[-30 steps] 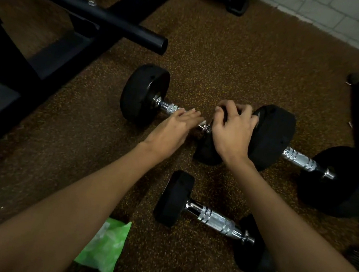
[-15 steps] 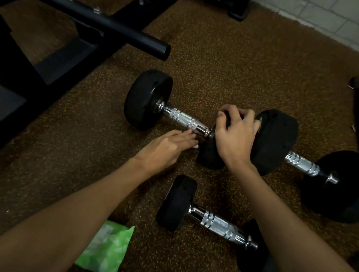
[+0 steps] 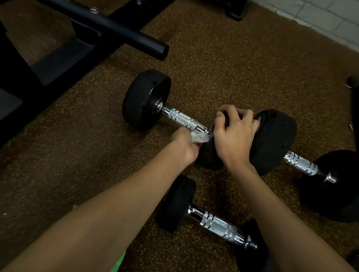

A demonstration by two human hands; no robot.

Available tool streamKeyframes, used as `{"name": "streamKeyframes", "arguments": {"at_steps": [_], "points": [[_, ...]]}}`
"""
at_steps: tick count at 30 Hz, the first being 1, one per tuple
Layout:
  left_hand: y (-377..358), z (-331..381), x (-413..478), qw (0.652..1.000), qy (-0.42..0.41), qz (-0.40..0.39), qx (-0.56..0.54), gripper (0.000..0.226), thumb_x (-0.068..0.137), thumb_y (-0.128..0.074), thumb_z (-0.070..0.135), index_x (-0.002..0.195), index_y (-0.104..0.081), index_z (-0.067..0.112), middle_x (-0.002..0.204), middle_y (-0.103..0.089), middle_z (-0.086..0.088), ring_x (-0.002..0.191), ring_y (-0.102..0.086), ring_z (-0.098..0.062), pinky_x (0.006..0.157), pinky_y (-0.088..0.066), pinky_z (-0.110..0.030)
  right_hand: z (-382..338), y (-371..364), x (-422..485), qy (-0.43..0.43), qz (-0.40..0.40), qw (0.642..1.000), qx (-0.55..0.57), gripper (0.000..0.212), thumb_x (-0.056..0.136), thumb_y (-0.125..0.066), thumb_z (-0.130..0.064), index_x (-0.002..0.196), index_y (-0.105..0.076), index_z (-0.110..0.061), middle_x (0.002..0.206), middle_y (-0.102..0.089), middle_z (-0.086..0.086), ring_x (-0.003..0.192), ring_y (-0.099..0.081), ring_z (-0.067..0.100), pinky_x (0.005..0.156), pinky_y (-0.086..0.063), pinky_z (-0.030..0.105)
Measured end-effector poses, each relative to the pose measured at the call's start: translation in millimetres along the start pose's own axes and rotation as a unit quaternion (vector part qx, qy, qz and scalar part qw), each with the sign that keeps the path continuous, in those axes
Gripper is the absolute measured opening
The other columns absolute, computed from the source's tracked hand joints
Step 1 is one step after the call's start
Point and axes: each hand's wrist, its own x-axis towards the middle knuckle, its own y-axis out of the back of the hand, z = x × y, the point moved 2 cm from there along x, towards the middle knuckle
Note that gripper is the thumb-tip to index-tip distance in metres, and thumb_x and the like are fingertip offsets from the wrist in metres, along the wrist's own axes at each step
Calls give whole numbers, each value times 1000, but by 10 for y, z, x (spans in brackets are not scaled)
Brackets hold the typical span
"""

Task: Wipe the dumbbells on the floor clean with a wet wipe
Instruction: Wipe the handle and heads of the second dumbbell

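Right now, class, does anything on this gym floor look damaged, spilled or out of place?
Nothing stands out. Three dumbbells lie intact on the speckled floor. The left hand presses a wet wipe to the far dumbbell's handle; the right hand steadies its weight head.

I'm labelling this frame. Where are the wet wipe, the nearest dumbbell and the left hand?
wet wipe (image 3: pixel 199 137), head view, bunched white part.
nearest dumbbell (image 3: pixel 217 226), head view, chrome handle.
left hand (image 3: pixel 184 146), head view, back.
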Motion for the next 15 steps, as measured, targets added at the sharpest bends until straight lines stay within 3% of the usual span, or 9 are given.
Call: {"name": "streamKeyframes", "arguments": {"at_steps": [2, 6, 10, 12, 14, 15], "points": [[-16, -78, -33, 1000, 1, 1, 20, 32, 98, -28, 3, 80, -54, 5, 76, -58, -13, 63, -56, -22, 60, -50, -31, 5, -7, -3, 1, 3, 1000, -2, 39, 90, -34, -44, 111, -62, -27, 120, -54, 11, 115, -45, 29, 92, -19, 27], [77, -37, -90, 1000, 9, -20, 21, 30, 97, -27, -2, 85, -55, 1, 75, -61, -16, 62, -60, -22, 56, -55, -30, 0, -2, -30, 7, 7, 1000, -12, 38, 92, -35, -43, 112, -62, -26, 119, -54, 12, 116, -45, 30, 93, -19, 28], [137, 29, 22, 998, 3, 25, -61, 35, 97, -19, 0, 96, -53, -7, 92, -56, -21, 78, -56, -28, 80, -48, -38, 8, 0, -38, 12, 10, 1000, -14, 36, 92, -36, -42, 113, -62, -26, 121, -53, 12, 117, -44, 30, 94, -19, 29], [138, 44, 56, 997, 0, 45, -69, 36, 95, -17, 2, 97, -53, -4, 91, -53, -20, 74, -54, -27, 70, -48, -36, 3, -4, -40, 12, 10, 1000, -17, 38, 92, -34, -43, 113, -62, -27, 122, -53, 11, 118, -44, 29, 95, -19, 29], [114, 25, 37, 997, 6, 48, -56, 37, 96, -16, 3, 79, -49, 2, 75, -48, -14, 58, -49, -21, 56, -46, -30, 2, 0, -46, 12, 12, 1000, -17, 39, 92, -34, -43, 113, -62, -27, 122, -53, 11, 118, -44, 29, 96, -20, 30], [99, 11, 15, 998, 7, 41, -47, 39, 97, -16, 3, 75, -48, 2, 71, -47, -14, 55, -49, -20, 57, -47, -28, -4, 9, -48, 11, 13, 1000, -13, 37, 93, -36, -42, 114, -62, -26, 123, -52, 12, 118, -44, 30, 96, -20, 31]]}}
